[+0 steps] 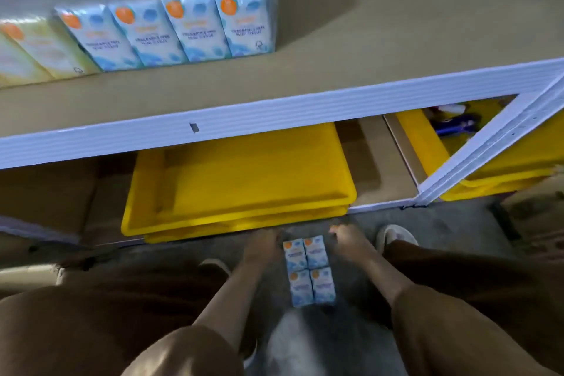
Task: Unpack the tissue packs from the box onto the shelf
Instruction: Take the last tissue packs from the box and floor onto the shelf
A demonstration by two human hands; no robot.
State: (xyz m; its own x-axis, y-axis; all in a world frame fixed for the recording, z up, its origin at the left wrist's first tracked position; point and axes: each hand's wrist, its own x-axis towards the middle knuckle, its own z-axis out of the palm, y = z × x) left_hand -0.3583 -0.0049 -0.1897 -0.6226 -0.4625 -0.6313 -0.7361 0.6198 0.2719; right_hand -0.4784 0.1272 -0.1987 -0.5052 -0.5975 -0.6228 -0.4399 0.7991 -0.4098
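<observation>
Low near the floor, left hand point(265, 246) and right hand point(351, 239) flanking a tissue bundle point(309, 270); fingers seemingly pressed to its sides, blur hiding contact. Best squeezed evenly, lifted level, set beside the shelf point(335, 76) packs point(171, 30).

- This looks like a stockroom or shop storage area.
- A white metal rack with brown board shelves point(274, 119) holds a row of blue-and-white wrapped tissue packs point(171, 30), stocked side by side.
- Stacked yellow plastic crates point(238, 217) sit on the lowest level.
- The grey concrete floor point(442, 223) is bare.
</observation>
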